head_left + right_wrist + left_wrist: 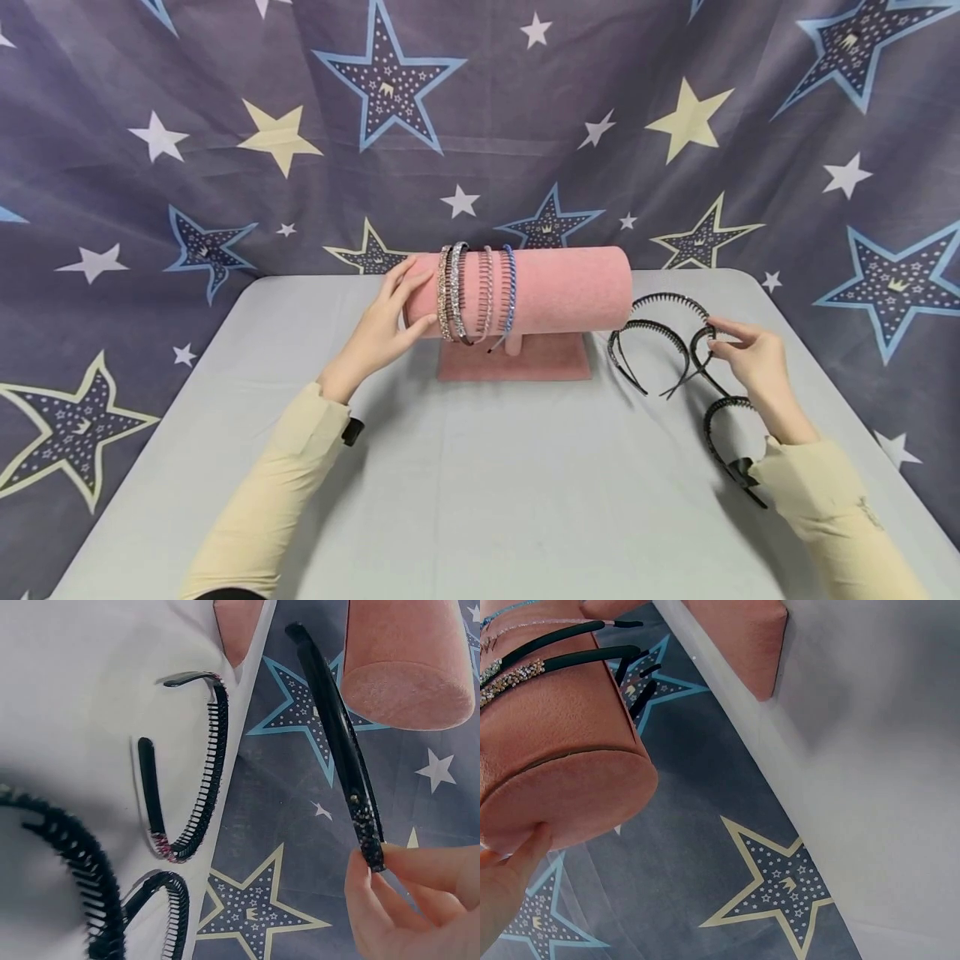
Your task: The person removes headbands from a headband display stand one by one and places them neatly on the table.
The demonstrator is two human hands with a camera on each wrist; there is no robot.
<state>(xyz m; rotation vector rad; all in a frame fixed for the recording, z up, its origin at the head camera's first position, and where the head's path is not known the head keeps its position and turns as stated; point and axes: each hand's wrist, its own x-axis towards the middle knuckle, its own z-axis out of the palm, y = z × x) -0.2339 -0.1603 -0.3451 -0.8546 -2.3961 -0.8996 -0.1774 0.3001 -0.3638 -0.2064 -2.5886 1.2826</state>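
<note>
Sleeves (266,492), cream, 2: foremost. Right grip (757,367): pinching 1 black toothed headband (339,742), near the right end of 1 pink display roll (570,292). Left grip (378,325): spread, fingers resting on the roll's left end. Glittered headbands (457,292), 4: around the roll. Black headbands (220,735), 3: on tabletop (465,483). Advisable: a light, firm pinch; teeth lifted clear of other headbands; roll braced against tipping.

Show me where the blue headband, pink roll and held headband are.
Blue headband (513,287): head view, middle of its blue front.
Pink roll (558,290): head view, bare curved side.
Held headband (337,739): right wrist view, middle of its dark band.
</note>
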